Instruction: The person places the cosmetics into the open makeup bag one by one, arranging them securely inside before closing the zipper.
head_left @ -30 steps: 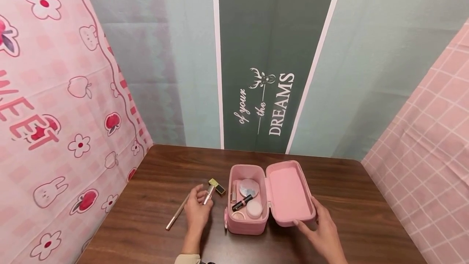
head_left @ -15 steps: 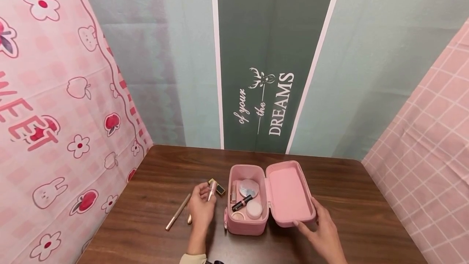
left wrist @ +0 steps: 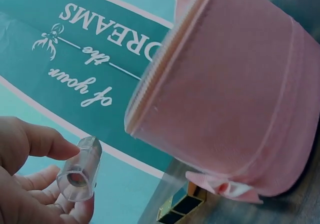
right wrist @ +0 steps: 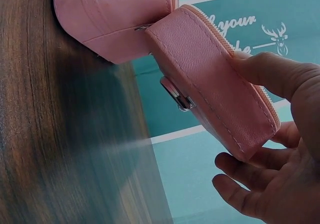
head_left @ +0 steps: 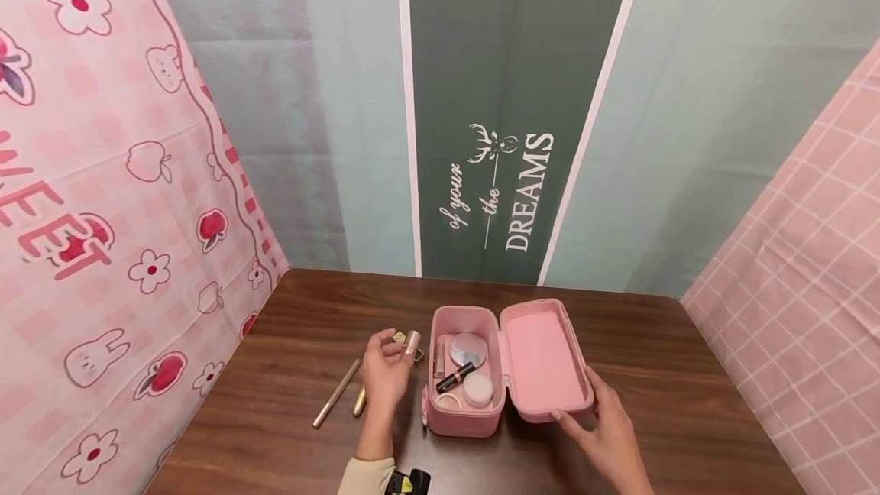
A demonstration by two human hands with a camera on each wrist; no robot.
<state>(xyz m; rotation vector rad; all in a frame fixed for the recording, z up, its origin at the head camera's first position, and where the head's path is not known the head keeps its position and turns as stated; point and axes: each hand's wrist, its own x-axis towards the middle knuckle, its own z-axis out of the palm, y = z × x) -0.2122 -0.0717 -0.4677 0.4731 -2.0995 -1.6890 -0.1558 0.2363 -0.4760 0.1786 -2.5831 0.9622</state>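
My left hand (head_left: 386,374) pinches a small lipstick tube (head_left: 412,343) between thumb and fingers, just left of the pink makeup case (head_left: 464,425). In the left wrist view the lipstick's clear, faceted end (left wrist: 80,171) faces the camera, with something dark reddish inside. The case stands with its lid (head_left: 546,361) swung out to the right. My right hand (head_left: 608,434) grips the lid's right front corner, thumb on the near edge; the right wrist view shows the fingers (right wrist: 250,171) under it. Inside the case lie a black tube (head_left: 455,377), a round compact (head_left: 468,350) and a white-lidded jar (head_left: 477,388).
On the wooden table (head_left: 275,403), left of the case, lie a slim gold pen-like stick (head_left: 337,393) and a shorter gold tube (head_left: 360,401). A black-and-gold lipstick (left wrist: 182,203) lies behind my left hand. Cloth hangings (head_left: 330,136) enclose the table's back and sides.
My left hand has moved right toward the case, carrying the lipstick tube and uncovering the shorter gold tube on the table. My right hand has stayed on the lid.
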